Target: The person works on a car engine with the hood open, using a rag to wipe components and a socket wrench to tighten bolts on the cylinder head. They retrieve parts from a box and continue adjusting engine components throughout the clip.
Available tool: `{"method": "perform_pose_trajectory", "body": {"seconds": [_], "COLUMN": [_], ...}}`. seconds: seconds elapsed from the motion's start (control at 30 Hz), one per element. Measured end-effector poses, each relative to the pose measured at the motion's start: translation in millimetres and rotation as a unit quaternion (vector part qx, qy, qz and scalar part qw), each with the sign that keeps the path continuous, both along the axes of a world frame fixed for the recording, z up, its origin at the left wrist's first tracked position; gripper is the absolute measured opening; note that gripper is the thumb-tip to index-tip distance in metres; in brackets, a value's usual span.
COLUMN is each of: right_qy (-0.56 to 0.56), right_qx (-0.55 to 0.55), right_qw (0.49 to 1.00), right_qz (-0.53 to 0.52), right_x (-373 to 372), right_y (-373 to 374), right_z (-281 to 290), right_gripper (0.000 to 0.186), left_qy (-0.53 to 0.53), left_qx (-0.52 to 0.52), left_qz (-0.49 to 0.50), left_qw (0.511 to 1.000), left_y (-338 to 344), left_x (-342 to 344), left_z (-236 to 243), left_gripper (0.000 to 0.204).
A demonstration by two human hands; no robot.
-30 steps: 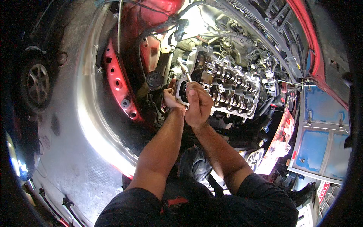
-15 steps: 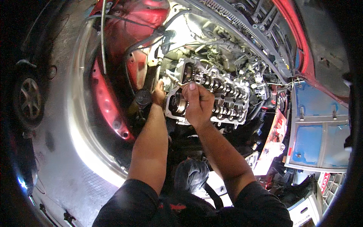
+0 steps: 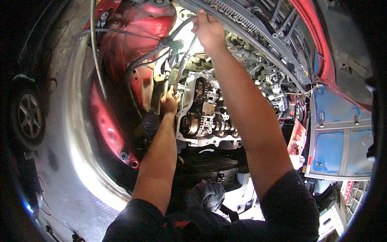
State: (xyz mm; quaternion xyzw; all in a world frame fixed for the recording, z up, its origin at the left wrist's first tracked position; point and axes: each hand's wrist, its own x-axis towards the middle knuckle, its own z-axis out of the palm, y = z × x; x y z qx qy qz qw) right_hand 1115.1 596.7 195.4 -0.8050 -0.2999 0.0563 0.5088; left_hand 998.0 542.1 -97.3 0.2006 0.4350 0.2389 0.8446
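A long, slim metal wrench [image 3: 184, 62] slants up and away beside the left end of the engine's open cylinder head [image 3: 201, 142]. My right hand [image 3: 209, 34] is closed around the far end of its handle, high over the back of the engine bay. At the wrench's near end my left hand [image 3: 170, 104] has its fingers wrapped round it, next to the head's left wall. What the wrench's near end sits on is hidden by these fingers. Camshaft parts and a round timing sprocket [image 3: 189, 123] lie exposed inside the head; my right forearm covers its right part.
A red inner fender [image 3: 109, 133] borders the bay on the left. A black hose [image 3: 181, 27] and a bright lamp glow lie behind the wrench. A thin rod [image 3: 93, 48] rises at upper left. To the right stands a blue and grey metal cabinet [image 3: 328, 147].
My right hand has swung from above the cylinder head far forward, turning the wrench's handle away from me. My left hand stays at its near end. The view has shifted slightly.
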Motion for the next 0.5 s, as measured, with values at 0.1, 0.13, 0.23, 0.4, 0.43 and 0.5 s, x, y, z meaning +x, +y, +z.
{"method": "perform_pose_trajectory", "body": {"seconds": [0.1, 0.13, 0.23, 0.4, 0.43, 0.5], "right_qy": [0.137, 0.138, 0.167, 0.17, 0.177, 0.163], "right_qx": [0.119, 0.122, 0.195, 0.219, 0.211, 0.159], "right_qw": [0.983, 0.982, 0.965, 0.958, 0.96, 0.973], "right_qz": [0.025, 0.037, 0.055, 0.067, 0.058, 0.032], "right_x": [-39, -51, -87, -86, -85, -85], "right_y": [-41, -57, -92, -95, -95, -96], "right_z": [5, 8, 5, 6, 5, 4], "right_gripper": [0.033, 0.032, 0.032, 0.041, 0.042, 0.045], "left_qy": [0.006, -0.004, 0.034, -0.038, -0.078, -0.123], "left_qx": [0.054, 0.085, 0.124, 0.232, 0.118, 0.003], "left_qz": [0.028, 0.032, -0.015, -0.055, -0.107, -0.029], "left_qw": [0.998, 0.996, 0.992, 0.97, 0.984, 0.992], "left_y": [-5, -6, -2, 1, -4, -22], "left_x": [0, 1, 8, -9, -23, -61], "left_z": [-12, -20, -48, -35, -19, 20], "left_gripper": [0.032, 0.031, 0.033, 0.043, 0.044, 0.042]}}
